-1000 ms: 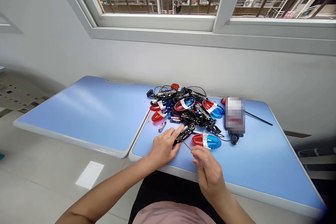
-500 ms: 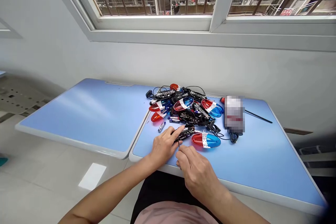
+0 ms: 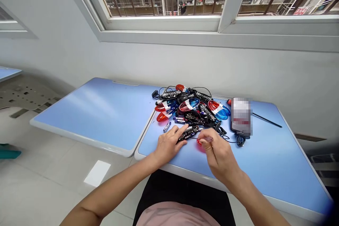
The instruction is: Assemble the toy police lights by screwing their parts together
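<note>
Head view looks down on our hands over a blue tabletop (image 3: pixel 265 166), below a window (image 3: pixel 164 24) with bars outside. Our left hand (image 3: pixel 168 145) lies open on a narrow black circuit strip (image 3: pixel 188 133), pressing it down towards the front of the tabletop rather than closing around it, with the forefinger stretched along its length. Our right hand (image 3: pixel 217 150) is drawn into a pinch, its fingertips (image 3: pixel 209 140) together just above a red lamp shell (image 3: pixel 200 142); the hand hides most of the shell, and we cannot tell whether anything small sits between the fingertips. Strip and shell lie just beside each other, in front of a heap (image 3: pixel 192 107) of more strips, red-and-blue lamp shells, black wires and blue batteries, with one loose battery (image 3: pixel 166 126) off to its left. A blurred dark box (image 3: pixel 241 116) and a thin black rod (image 3: pixel 267 120) lie to the right. We judge the strip to be light and stiff but brittle at its edges, with small soldered parts that are easy to knock, so it looks best held by its long edges or pressed flat, as now, away from those parts. The shell should be light and slippery, likely thin plastic that may crack under a hard squeeze, so we would take it around its rounded body with a gentle, broad hold.
</note>
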The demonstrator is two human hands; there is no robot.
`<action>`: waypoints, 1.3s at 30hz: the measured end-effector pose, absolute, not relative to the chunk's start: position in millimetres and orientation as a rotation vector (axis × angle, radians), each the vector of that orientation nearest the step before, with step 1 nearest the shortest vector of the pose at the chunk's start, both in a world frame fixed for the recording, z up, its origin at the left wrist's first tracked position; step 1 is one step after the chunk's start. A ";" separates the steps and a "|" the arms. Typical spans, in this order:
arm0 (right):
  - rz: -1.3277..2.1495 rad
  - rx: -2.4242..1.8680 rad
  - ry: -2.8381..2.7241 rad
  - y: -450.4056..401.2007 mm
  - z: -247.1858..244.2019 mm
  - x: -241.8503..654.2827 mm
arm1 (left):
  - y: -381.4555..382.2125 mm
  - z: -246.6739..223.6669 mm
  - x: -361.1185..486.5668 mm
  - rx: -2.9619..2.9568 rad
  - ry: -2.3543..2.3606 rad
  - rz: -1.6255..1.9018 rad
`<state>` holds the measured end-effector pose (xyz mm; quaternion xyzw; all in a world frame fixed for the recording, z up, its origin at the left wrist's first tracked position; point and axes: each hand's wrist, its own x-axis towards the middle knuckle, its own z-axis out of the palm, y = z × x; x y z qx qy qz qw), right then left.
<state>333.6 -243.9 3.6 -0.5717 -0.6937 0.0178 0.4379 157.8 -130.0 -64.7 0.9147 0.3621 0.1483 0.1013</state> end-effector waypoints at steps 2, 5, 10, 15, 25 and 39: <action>0.074 -1.369 -1.732 -246.9 -3.0 331.7 | -128.6 -64.8 157.1 2.666 1.058 0.455; 0.060 -1.284 -1.701 -249.5 -14.0 327.0 | -127.1 -65.0 156.1 2.628 1.036 0.481; 0.018 -1.196 -1.695 -245.6 -26.4 323.1 | -126.3 -65.0 156.0 2.609 1.023 0.506; -0.045 -1.177 -1.777 -240.8 -28.6 320.9 | -126.8 -64.8 156.7 2.612 1.025 0.494; -0.125 -1.338 -1.830 -225.7 -0.5 318.5 | -128.6 -61.0 158.6 2.537 1.076 0.536; -0.146 -1.193 -1.505 -252.1 -38.4 305.0 | -127.7 -63.0 153.7 2.396 0.923 0.640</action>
